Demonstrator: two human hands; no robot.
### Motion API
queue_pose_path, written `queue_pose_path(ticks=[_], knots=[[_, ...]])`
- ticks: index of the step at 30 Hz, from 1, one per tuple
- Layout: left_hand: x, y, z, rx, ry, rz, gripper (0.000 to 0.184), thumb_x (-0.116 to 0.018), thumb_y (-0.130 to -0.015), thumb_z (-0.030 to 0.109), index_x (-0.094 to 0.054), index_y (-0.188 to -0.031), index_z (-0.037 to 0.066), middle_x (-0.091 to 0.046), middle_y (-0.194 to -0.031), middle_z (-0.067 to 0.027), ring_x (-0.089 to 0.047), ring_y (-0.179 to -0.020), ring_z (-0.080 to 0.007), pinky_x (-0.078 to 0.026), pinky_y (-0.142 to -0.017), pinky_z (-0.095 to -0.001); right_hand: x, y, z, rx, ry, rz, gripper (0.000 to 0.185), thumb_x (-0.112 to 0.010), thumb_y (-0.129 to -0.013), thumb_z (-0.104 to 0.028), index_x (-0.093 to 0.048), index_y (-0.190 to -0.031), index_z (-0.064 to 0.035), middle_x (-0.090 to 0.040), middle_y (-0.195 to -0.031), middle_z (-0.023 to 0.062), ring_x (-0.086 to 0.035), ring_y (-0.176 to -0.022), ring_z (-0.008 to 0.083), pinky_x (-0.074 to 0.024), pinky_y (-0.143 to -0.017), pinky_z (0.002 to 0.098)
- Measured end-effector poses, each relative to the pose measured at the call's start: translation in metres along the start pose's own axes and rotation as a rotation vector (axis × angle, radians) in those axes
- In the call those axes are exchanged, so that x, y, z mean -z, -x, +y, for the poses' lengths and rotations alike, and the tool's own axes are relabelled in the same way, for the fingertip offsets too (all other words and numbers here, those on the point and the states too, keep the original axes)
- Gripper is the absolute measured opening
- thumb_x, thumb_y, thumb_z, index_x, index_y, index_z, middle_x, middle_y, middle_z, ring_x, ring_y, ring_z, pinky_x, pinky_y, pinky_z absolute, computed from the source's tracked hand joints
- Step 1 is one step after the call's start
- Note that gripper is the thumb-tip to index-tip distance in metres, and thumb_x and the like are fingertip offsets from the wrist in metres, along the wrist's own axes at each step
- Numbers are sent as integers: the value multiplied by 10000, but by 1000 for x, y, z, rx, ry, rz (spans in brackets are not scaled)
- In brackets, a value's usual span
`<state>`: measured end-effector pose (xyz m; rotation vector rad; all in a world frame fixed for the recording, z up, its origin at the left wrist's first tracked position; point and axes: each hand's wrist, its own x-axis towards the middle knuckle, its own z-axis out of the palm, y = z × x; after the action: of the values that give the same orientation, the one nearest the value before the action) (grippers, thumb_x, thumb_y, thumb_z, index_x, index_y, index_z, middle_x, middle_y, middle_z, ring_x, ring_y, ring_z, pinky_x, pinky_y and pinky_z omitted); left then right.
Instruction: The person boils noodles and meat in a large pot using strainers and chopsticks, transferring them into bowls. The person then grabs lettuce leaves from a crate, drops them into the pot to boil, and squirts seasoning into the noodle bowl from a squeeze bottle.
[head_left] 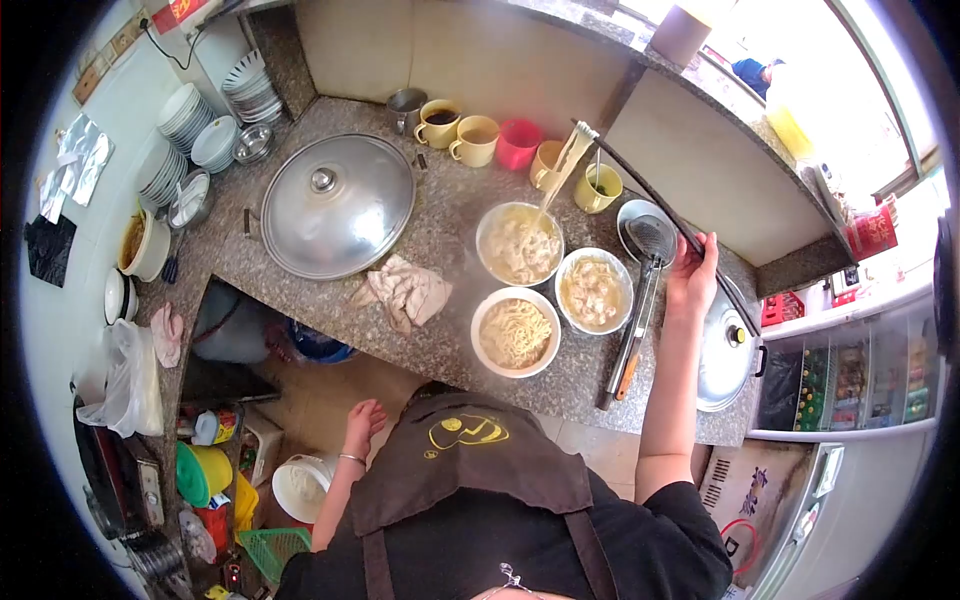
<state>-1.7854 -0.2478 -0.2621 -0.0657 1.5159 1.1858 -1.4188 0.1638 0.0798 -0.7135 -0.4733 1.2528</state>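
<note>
My right hand (692,272) is closed around a pair of long dark chopsticks (650,183). Their far ends grip a strand of noodles (567,165), drawn up out of the back white bowl (482,246). Two more bowls stand close by: a white bowl of noodles (515,334) in front and a bowl of noodles with pale pieces in broth (594,291) to the right. Beside my right hand lie a mesh strainer (652,240) and long-handled tools (630,345). Low at my left side, my left hand (366,424) hangs away from the counter, fingers loosely bent, holding nothing.
A large lidded pot (340,210) and a crumpled cloth (405,290) occupy the counter's left part. Several cups, including a red cup (519,143), line the back wall. Another lidded pot (722,350) sits far right. Stacked plates (185,118) stand at left; a white bucket (300,485) is below.
</note>
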Motion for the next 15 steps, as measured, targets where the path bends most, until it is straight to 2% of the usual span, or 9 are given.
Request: queue_pose_path(ticks=[7,10,11,13,15], knots=[[13,13,-2,39,-28,18,293,-572,-873,288,-545,-1093,96,-604,-984,-41,-605,-800,-161,-491,-674,-292,-12,9,-31,20,-93,-88,156,-608,-871,-158,-587,-834,-8,-634,-798,71,-634,-716,180,-574,-700,262],[13,20,4,1,-30,2,288,-567,-876,281,-545,-1093,94,-602,-981,-44,-599,-825,-164,-496,-686,-297,-29,24,-54,116,-141,-162,123,-603,-870,-132,-592,-813,-23,-638,-788,57,-636,-712,159,-580,-691,258],[13,20,8,-34,-28,-16,285,-565,-877,276,-545,-1094,92,-600,-981,-45,-595,-839,-166,-498,-697,-301,-32,32,-61,97,-147,-184,123,-599,-872,-131,-593,-807,-27,-642,-788,59,-638,-706,163,-581,-690,259],[21,20,11,-36,-126,-33,281,-564,-878,272,-545,-1092,91,-598,-980,-46,-591,-848,-168,-499,-708,-304,-23,45,-68,92,-146,-233,164,-553,-901,-155,-612,-832,-19,-660,-813,74,-652,-801,208,-582,-640,241],[20,14,13,-32,-228,-50,278,-563,-878,268,-545,-1091,89,-597,-980,-47,-588,-857,-170,-500,-719,-307,-10,54,-70,69,-159,-223,185,-550,-903,-162,-622,-799,-26,-665,-806,69,-656,-787,209,-577,-621,236]])
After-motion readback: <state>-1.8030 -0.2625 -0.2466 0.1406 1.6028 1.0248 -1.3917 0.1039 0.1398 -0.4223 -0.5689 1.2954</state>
